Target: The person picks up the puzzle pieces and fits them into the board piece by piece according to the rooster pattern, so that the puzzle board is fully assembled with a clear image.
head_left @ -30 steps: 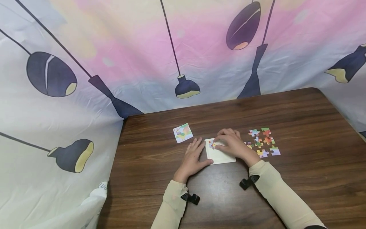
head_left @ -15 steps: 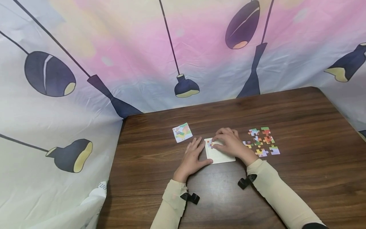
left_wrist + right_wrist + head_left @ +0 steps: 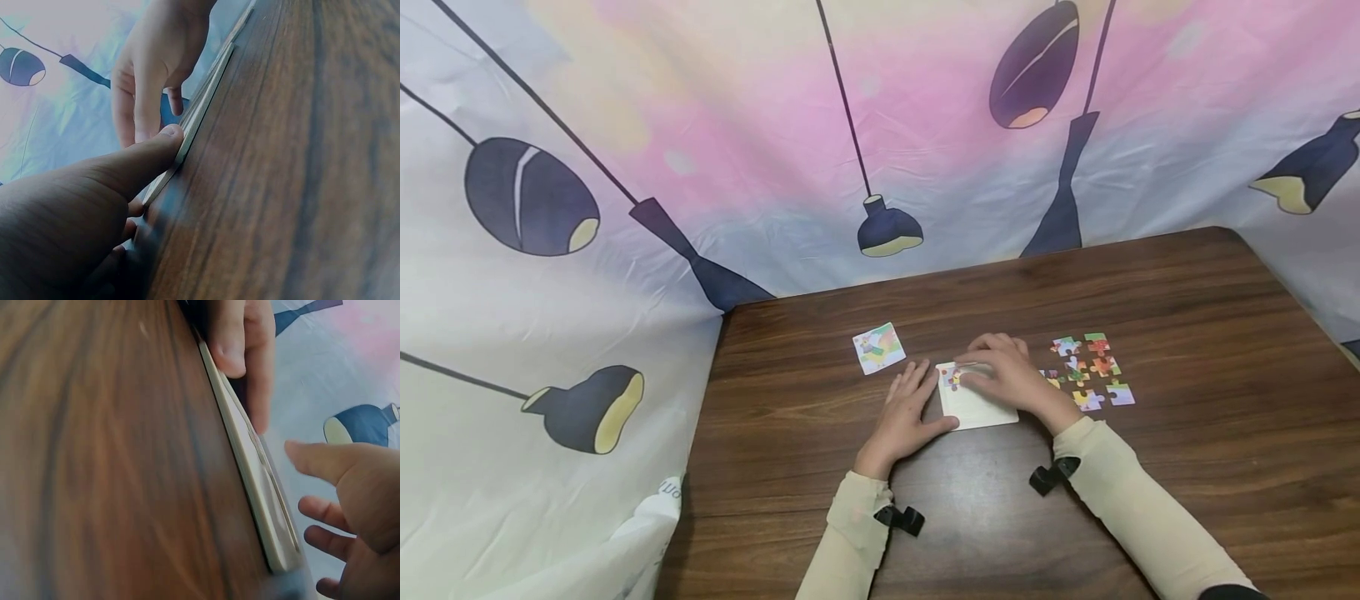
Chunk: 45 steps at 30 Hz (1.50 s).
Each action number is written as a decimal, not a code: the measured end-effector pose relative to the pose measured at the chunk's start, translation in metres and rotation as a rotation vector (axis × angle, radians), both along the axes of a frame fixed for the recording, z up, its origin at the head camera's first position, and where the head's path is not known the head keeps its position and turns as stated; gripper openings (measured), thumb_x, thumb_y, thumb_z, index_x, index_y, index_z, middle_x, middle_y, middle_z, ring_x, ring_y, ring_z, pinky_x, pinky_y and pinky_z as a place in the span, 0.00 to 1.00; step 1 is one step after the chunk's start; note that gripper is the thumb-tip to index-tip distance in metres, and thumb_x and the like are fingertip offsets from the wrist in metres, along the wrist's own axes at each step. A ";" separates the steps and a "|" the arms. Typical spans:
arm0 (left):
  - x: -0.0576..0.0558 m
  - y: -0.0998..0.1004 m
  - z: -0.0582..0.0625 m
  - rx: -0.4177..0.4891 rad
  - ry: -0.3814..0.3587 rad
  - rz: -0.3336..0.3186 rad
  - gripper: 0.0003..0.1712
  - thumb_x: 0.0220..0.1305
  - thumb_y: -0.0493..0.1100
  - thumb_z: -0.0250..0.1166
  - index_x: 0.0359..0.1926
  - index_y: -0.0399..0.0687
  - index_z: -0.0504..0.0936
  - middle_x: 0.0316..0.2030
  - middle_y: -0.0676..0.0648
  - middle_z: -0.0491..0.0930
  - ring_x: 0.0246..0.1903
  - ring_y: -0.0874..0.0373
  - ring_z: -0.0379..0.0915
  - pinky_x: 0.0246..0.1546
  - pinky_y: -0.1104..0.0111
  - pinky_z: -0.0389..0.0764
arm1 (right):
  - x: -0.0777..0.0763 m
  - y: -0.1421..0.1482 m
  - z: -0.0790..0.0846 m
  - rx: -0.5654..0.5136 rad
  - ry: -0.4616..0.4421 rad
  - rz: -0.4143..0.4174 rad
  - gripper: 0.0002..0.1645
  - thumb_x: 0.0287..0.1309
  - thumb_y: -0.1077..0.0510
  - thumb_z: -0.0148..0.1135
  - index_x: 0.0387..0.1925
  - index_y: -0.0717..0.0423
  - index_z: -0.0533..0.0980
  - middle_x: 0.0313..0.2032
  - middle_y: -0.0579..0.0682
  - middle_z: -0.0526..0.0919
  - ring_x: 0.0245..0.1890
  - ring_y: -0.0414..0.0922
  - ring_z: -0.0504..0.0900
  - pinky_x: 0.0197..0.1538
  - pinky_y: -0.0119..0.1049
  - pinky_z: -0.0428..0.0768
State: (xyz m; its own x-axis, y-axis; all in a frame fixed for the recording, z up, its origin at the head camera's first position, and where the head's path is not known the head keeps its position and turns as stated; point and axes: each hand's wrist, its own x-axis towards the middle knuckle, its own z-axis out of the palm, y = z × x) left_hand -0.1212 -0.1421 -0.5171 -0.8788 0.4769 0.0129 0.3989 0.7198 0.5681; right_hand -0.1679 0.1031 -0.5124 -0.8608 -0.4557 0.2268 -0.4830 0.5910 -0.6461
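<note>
A shallow white puzzle tray lies on the table between my hands, with a few colourful puzzle pieces in its far left corner. My left hand rests along the tray's left side, thumb touching its front left corner; in the left wrist view that thumb presses the edge. Over the far part of the tray hovers my right hand, thumb and fingers bent loosely and parted beside those pieces. The right wrist view shows this right hand with nothing between its fingers. It hides part of the tray.
Several loose jigsaw pieces lie spread to the right of the tray. Behind the left hand is a square picture card. The brown wooden table meets a printed cloth at its back and left.
My right hand has shifted slightly and its thumb has moved off the pieces in the corner, which now show more. My left hand stays in place.
</note>
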 end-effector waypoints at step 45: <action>0.004 -0.003 -0.001 0.003 -0.013 0.004 0.51 0.70 0.62 0.69 0.82 0.42 0.59 0.83 0.41 0.50 0.83 0.45 0.37 0.82 0.48 0.42 | -0.012 0.178 0.017 0.018 -0.165 -0.167 0.32 0.65 0.56 0.76 0.66 0.64 0.79 0.60 0.68 0.73 0.60 0.69 0.71 0.58 0.76 0.66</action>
